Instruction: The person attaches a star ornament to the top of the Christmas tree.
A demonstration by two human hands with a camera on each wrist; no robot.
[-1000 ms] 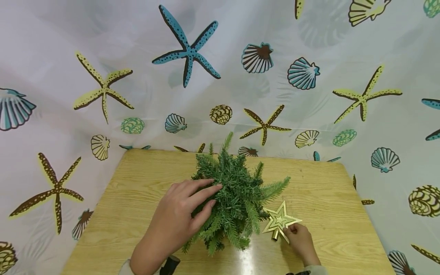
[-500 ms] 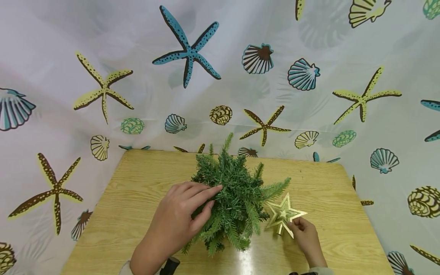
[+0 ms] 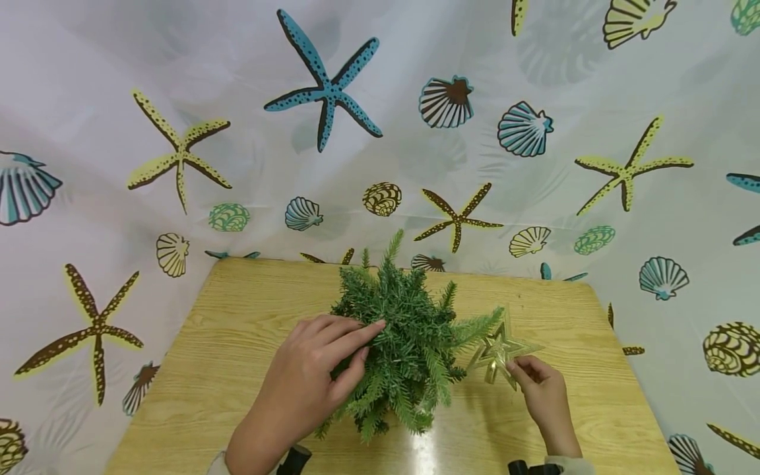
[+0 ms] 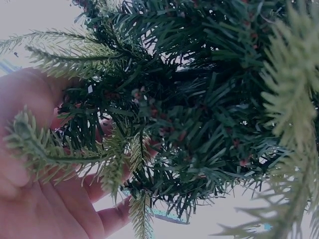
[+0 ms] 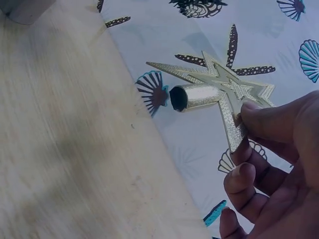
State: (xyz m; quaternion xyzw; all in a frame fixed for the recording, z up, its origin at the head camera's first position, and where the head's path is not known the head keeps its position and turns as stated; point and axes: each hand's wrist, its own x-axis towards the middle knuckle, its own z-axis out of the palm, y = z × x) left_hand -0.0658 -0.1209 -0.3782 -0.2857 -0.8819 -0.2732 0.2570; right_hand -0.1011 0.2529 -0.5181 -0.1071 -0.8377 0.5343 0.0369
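Note:
A small artificial Christmas tree [image 3: 410, 336] with dark green needles and lighter sprigs stands on the table. My left hand [image 3: 315, 363] holds its upper foliage from the left, thumb and fingers set around the branches; in the left wrist view, needles cover part of that hand [image 4: 50, 199]. Right of the tree, my right hand [image 3: 543, 389] pinches a gold star tree topper [image 3: 499, 348] by one lower point. The star is raised over the table. In the right wrist view, the topper's hollow socket [image 5: 197, 97] shows its open end; the other fingers curl below the star.
The wooden table [image 3: 237, 343] has a back edge close to a white curtain [image 3: 225, 53] printed with starfish and shells, which also rises at both sides. Dark wrist-worn devices show at the bottom of the head view.
My right hand has lifted the star topper and shifted it slightly right and away from me. The left hand settles a little on the tree, which stays in place.

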